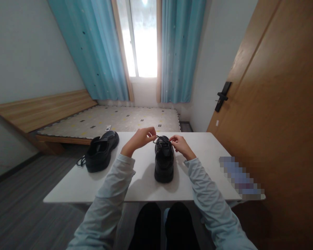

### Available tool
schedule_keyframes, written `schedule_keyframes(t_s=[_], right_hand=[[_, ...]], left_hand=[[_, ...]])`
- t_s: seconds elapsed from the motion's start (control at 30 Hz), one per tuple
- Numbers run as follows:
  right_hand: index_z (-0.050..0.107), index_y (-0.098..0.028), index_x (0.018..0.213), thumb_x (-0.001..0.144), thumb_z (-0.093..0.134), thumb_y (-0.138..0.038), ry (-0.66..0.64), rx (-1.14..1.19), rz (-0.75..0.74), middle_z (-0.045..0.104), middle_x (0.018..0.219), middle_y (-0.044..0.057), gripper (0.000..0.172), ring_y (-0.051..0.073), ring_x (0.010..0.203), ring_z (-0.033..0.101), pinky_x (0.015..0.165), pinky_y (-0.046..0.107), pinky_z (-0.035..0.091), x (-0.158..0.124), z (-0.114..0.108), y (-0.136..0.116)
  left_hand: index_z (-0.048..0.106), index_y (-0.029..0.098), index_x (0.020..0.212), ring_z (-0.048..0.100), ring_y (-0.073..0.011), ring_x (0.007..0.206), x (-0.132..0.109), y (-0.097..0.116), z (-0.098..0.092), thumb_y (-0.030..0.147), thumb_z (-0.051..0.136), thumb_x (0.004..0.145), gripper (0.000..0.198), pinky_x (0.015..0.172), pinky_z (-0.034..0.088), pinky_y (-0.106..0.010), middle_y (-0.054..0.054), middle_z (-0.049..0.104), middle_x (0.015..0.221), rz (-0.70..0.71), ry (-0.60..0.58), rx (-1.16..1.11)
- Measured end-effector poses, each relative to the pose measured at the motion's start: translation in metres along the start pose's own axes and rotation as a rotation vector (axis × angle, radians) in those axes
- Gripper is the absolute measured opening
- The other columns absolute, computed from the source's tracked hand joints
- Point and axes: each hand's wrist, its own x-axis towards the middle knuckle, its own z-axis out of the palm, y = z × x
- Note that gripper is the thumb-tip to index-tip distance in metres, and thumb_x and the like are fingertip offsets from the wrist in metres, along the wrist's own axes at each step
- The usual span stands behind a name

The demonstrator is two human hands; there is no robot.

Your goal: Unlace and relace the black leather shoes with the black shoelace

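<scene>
On the smooth white worktop [67, 189] stands a glossy black lace-up shoe [164, 168], left hand [145, 135] and right hand [181, 144] each pinched on its thin black lace [161, 138]; another black shoe [97, 164] sits farther left.

One camera served as the eye in that room, worn on the head of the person at the near edge of the tabletop [211, 151]. I saw it face forward and down, from above the tabletop, close enough that the sleeves [111, 194] came in large across its near side and the dark-clad knees [147, 225] showed below that edge. The hands [143, 136] and the black shoe [164, 163] between them fell near mid-view, over the tabletop. Beyond it the wide view took in the bed [120, 119] and window [144, 41]; to its right, the door [276, 121].
</scene>
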Motion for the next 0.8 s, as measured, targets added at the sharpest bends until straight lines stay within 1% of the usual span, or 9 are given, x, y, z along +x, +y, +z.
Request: schedule_keyframes(t_s=[0.1, 0.2, 0.27, 0.37, 0.5, 0.63, 0.8], right_hand=[[0.062, -0.013, 0.079, 0.077, 0.055, -0.021, 0.018, 0.079, 0.088, 0.057, 0.066, 0.0, 0.011, 0.007, 0.047, 0.046, 0.036, 0.016, 0.036, -0.001, 0.0, -0.004], [0.061, -0.012, 0.075, 0.075, 0.063, -0.031, 0.029, 0.118, 0.097, 0.057, 0.066, 0.0, 0.019, 0.007, 0.047, 0.045, 0.036, 0.017, 0.034, -0.002, 0.001, -0.005], [0.061, -0.012, 0.074, 0.071, 0.067, -0.03, 0.032, 0.157, 0.099, 0.056, 0.064, 0.0, 0.019, 0.007, 0.047, 0.044, 0.036, 0.017, 0.032, -0.002, 0.001, -0.004], [0.061, -0.013, 0.071, 0.069, 0.066, -0.028, 0.063, 0.217, 0.113, 0.054, 0.062, -0.001, 0.016, 0.007, 0.048, 0.042, 0.036, 0.017, 0.03, 0.0, 0.002, 0.0], [0.059, -0.014, 0.068, 0.066, 0.065, -0.031, 0.12, 0.274, 0.058, 0.057, 0.065, 0.0, 0.018, 0.006, 0.048, 0.041, 0.039, 0.018, 0.029, 0.004, 0.003, 0.003], [0.054, -0.016, 0.067, 0.062, 0.068, -0.036, 0.07, 0.412, 0.046, 0.061, 0.065, 0.001, 0.025, 0.005, 0.046, 0.038, 0.04, 0.018, 0.025, 0.003, 0.002, 0.0], [0.057, -0.017, 0.08, 0.06, 0.073, -0.044, -0.072, 0.577, 0.117, 0.063, 0.067, -0.001, 0.037, 0.004, 0.045, 0.036, 0.04, 0.017, 0.021, -0.003, -0.008, -0.008]], left_hand=[[0.061, 0.016, 0.075, 0.06, -0.0106, 0.07, -0.004, -0.001, -0.006, 0.025, 0.055, 0.078, 0.011, 0.066, 0.049, -0.021, 0.0, 0.066, 0.075, -0.005, 0.036, -0.039], [0.06, 0.016, 0.076, 0.06, -0.0117, 0.073, -0.008, -0.001, -0.01, 0.03, 0.056, 0.078, 0.015, 0.063, 0.048, -0.021, -0.001, 0.065, 0.076, -0.009, 0.066, -0.099], [0.06, 0.016, 0.076, 0.06, -0.0124, 0.074, -0.011, -0.001, -0.011, 0.033, 0.056, 0.078, 0.017, 0.062, 0.048, -0.021, -0.001, 0.064, 0.076, -0.005, 0.077, -0.132], [0.059, 0.016, 0.076, 0.06, -0.0129, 0.074, -0.014, -0.003, -0.011, 0.036, 0.057, 0.078, 0.02, 0.062, 0.048, -0.022, -0.001, 0.063, 0.076, 0.005, 0.09, -0.172], [0.059, 0.017, 0.076, 0.059, -0.0132, 0.072, -0.017, -0.008, -0.01, 0.037, 0.058, 0.078, 0.02, 0.063, 0.047, -0.023, -0.002, 0.063, 0.075, 0.006, 0.104, -0.196], [0.059, 0.017, 0.076, 0.059, -0.0138, 0.072, -0.019, -0.013, -0.008, 0.036, 0.058, 0.078, 0.019, 0.063, 0.047, -0.024, -0.002, 0.064, 0.075, -0.014, 0.108, -0.189], [0.059, 0.017, 0.075, 0.06, -0.0146, 0.073, -0.022, -0.016, -0.008, 0.036, 0.058, 0.079, 0.02, 0.064, 0.047, -0.025, -0.002, 0.064, 0.075, -0.032, 0.108, -0.178]])
